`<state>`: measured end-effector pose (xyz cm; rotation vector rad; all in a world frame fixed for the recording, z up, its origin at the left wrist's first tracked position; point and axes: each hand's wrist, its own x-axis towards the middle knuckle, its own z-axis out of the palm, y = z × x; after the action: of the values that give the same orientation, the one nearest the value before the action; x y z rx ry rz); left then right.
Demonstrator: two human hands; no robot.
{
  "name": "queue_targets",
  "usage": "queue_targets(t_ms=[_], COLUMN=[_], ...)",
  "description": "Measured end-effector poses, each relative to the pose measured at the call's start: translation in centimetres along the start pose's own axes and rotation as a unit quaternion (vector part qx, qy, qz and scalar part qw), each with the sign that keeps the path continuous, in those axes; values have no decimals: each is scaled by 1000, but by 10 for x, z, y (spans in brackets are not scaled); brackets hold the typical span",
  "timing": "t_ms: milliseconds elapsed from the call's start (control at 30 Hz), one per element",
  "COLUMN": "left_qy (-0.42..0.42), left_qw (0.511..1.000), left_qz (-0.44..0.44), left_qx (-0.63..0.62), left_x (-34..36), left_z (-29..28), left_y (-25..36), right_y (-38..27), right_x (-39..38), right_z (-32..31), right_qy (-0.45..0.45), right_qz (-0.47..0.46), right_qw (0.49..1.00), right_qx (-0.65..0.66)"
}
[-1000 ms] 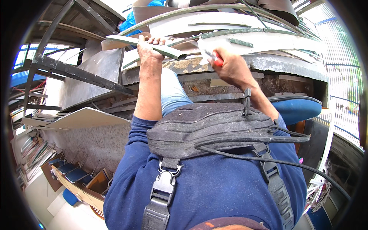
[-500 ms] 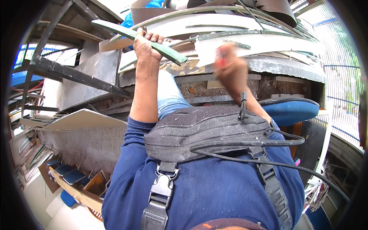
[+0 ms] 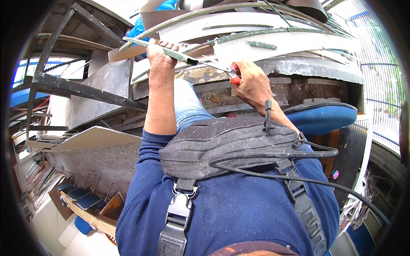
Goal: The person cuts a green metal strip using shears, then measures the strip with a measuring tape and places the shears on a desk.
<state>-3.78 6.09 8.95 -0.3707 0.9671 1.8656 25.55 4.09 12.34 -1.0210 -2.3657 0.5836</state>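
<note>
Since the earlier frame the right hand has steadied from a blur and now sits lower, just right of the strip's end; the left hand has kept its place. Left hand is closed around a narrow green-edged glass strip, held raised over the workbench. Right hand is clenched on a red-handled tool, its tip near the strip. Glass offcuts lie piled on the bench. A dark pouch is strapped to the chest; its contents cannot be seen.
</note>
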Motion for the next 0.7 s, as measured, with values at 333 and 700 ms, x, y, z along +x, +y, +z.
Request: queue_targets(t_ms=[333, 700], left_qy=[29, 42], left_qw=[999, 994], left_qz=[38, 105], left_qx=[15, 11], left_x=[-7, -20], left_z=[3, 8], left_y=[-15, -13], right_y=[-10, -4], right_x=[8, 2], right_z=[2, 7], right_qy=[-131, -155], right_qz=[97, 136], right_qw=[985, 973], right_qx=[59, 108])
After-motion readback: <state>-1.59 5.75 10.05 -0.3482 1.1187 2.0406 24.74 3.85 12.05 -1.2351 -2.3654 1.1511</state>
